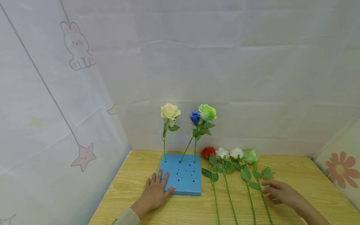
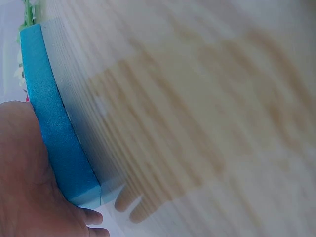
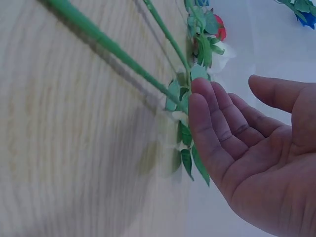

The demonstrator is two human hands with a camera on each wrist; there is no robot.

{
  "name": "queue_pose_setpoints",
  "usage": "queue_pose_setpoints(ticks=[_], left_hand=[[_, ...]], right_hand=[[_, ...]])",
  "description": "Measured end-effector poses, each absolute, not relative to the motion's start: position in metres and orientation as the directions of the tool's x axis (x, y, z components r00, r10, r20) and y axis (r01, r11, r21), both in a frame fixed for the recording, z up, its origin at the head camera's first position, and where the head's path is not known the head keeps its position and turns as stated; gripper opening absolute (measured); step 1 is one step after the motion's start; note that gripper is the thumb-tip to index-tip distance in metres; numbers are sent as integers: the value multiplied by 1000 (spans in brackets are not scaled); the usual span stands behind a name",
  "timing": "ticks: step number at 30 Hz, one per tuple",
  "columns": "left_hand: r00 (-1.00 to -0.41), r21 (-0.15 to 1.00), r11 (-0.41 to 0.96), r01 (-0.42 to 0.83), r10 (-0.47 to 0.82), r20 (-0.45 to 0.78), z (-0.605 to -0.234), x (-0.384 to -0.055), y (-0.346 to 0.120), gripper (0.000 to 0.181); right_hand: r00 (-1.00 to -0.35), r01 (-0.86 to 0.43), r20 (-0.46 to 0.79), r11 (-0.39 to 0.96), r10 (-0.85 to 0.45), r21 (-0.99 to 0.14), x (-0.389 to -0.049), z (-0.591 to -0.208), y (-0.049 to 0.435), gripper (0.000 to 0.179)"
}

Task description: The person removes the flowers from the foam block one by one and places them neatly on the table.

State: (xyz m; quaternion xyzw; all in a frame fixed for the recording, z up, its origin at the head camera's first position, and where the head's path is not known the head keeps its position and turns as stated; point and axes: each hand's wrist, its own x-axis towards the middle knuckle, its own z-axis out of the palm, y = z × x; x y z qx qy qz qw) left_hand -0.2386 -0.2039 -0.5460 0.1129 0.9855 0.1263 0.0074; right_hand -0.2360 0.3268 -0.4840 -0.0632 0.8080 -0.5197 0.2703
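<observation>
My left hand [image 1: 154, 193] lies with spread fingers on the near left corner of a blue board [image 1: 187, 184] that has several small holes. Three artificial roses stand in the board's back holes: a cream rose [image 1: 170, 113] at left, and a blue rose [image 1: 194, 118] partly behind a green rose [image 1: 207, 112] at right. One of the right-hand stems leans. My right hand [image 1: 278, 193] hovers beside the stem of a green-white rose [image 1: 251, 157] lying at the right. In the right wrist view its fingers are loosely bent, thumb apart, and the palm holds nothing.
Left of the green-white rose, a red rose [image 1: 208, 152] and two white roses, one the nearer-left white rose [image 1: 222, 153], lie in a row on the wooden table [image 1: 135, 175], stems toward me. A pale cloth wall [image 1: 191, 62] rises behind the table.
</observation>
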Motion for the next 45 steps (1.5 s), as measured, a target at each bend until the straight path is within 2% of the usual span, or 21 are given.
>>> queue_pose_setpoints(ticks=[7,17,34,45], left_hand=[[-975,247,944,217,221,9,-544,-237,-203,79],[-974,249,943,222,227,7,-547,-238,-204,78],[-976,209,954,214,217,7,-550,-241,-205,80],[-975,228,949,215,220,4,-549,-240,-205,79]], right_hand=[[-850,154,-347,443,-397,-883,-244,-479,315,67],[-897,115,-302,488,-324,-865,-248,-473,290,68],[-927,56,-202,416,-317,-908,-263,-467,255,63],[-927,27,-160,366,-339,-930,-271,-464,234,57]])
